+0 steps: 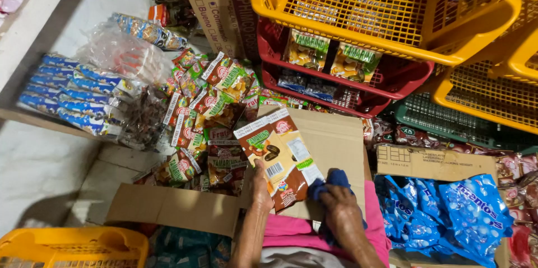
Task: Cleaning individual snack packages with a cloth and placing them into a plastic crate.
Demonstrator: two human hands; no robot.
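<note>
Up top, red basket (414,75) holds green-labelled snack packets (330,55).

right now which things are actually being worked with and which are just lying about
In hand:
- left hand holding the brown snack packets
- right hand on the dark blue cloth
- flat brown cardboard sheet underneath

Lying about:
- yellow plastic basket
- red plastic crate
- blue candy bags
- loose snack packet pile

Brown-and-cream snack packets (278,153) with red-green marks, dark blue cloth (330,181), yellow lattice basket (386,7), bright blue candy bags (448,212)
</note>
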